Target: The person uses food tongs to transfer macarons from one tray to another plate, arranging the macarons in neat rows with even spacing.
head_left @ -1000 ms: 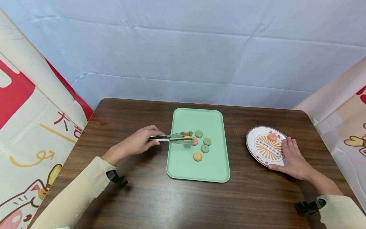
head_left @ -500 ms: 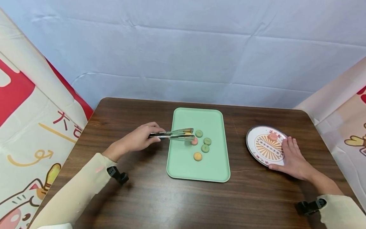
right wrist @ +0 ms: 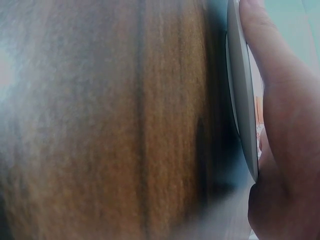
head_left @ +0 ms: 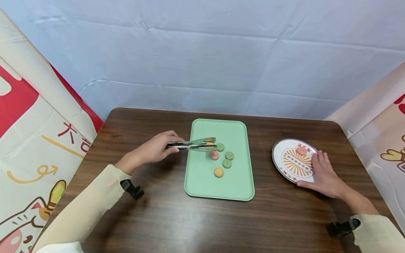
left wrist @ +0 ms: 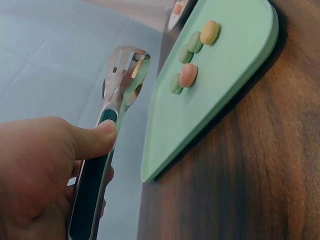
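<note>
In the head view my left hand [head_left: 158,147] grips metal tongs [left wrist: 91,192] by their dark-sided handles, thumb on one side. Between the slotted tips a yellow macaron [left wrist: 137,68] shows, raised over the green tray [head_left: 218,191]. On the tray lie a pink macaron [head_left: 214,155], a second yellow macaron [head_left: 218,172] and several green macarons [head_left: 229,156]. At the right, my right hand [head_left: 326,175] rests on the edge of a round patterned plate [head_left: 278,156], its fingers straight and thumb spread along the rim. Another pink macaron [head_left: 301,150] lies on that plate.
Everything stands on a dark wooden table [head_left: 202,228]. A pale blue cloth [head_left: 202,56] hangs behind it, with printed cloths at both sides. Table surface separates the tray from the plate.
My left hand has moved slightly up and away with the tongs, carrying the yellow macaron off its spot beside the pink one. My right hand and the plate have stayed still.
</note>
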The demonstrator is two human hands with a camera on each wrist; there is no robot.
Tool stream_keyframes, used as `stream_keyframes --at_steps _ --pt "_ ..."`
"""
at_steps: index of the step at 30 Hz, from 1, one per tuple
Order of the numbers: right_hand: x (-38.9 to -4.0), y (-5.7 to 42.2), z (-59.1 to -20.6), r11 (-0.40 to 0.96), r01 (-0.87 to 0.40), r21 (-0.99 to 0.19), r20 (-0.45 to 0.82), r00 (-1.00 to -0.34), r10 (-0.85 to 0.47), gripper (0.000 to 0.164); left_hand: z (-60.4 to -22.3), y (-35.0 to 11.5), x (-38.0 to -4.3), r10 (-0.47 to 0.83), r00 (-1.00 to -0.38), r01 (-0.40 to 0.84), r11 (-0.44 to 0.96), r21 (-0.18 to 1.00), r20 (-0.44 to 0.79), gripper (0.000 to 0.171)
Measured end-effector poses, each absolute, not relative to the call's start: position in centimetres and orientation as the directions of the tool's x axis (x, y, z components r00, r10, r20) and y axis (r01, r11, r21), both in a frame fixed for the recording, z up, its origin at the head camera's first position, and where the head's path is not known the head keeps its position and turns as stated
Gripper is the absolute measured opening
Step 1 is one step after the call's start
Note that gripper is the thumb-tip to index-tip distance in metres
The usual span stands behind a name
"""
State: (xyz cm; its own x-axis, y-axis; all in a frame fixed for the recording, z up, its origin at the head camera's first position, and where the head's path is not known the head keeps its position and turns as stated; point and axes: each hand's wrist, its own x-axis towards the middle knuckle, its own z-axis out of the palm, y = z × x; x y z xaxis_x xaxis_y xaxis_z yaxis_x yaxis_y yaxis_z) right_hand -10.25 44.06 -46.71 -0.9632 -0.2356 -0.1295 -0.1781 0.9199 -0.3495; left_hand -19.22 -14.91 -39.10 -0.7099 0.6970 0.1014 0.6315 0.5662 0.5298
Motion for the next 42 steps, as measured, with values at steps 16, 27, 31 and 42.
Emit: stream_keyframes --at_steps 16,27,31,42 --pt "-10.2 44.1 -46.8 0.918 -0.188 -0.350 -0.104 -0.966 -0.237 0.133 -38.0 -13.6 -19.8 0.699 -0.706 0.644 0.567 0.514 0.114 0.030" --pt "-10.2 44.0 -46.9 0.920 -0.181 -0.348 -0.112 -0.966 -0.233 0.134 -38.1 -12.7 -20.4 0.700 -0.706 0.638 0.567 0.520 0.103 0.032" --pt "-10.2 44.0 -46.9 0.918 -0.186 -0.349 -0.102 -0.967 -0.235 0.133 -37.9 -12.4 -20.6 0.701 -0.704 0.642 0.562 0.522 0.111 0.031" --pt "-10.2 44.0 -47.0 0.920 -0.181 -0.347 -0.101 -0.968 -0.228 0.134 -37.7 -11.5 -21.0 0.708 -0.697 0.649 0.557 0.519 0.112 0.032"
